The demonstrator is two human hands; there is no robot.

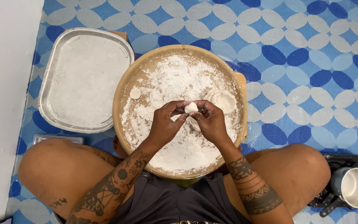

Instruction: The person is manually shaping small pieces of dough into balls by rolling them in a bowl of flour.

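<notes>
Pinching a small dough ball (pixel 191 107) between the fingertips of both hands, you hold it just above the middle of the floured board (pixel 126 89). Your left hand (pixel 164 124) has its fingers curled in, thumb and forefinger closed on the ball's left side; your right hand (pixel 211 121) mirrors it, fingers bent and closed on the right side, so neither hand is open and the ball is all they grip. The ball looks roughly rounded but not flattened, so I judge its shaping to be in mid-course. Just right of your right hand lies a larger dough lump (pixel 223 101), touching the flour and partly hidden by your fingers; that seems to be the stock left to portion. Well to the left, near the board's rim, sits one small flat disc (pixel 135 93), apparently the only finished piece on the board. Loose flour (pixel 175 76) covers most of the board. Beside the board on the left is a metal tray (pixel 46 89), dusted white and holding no pieces yet as far as I can see. A pot (pixel 355 187) sits by your right knee on the blue patterned mat (pixel 311 62).
</notes>
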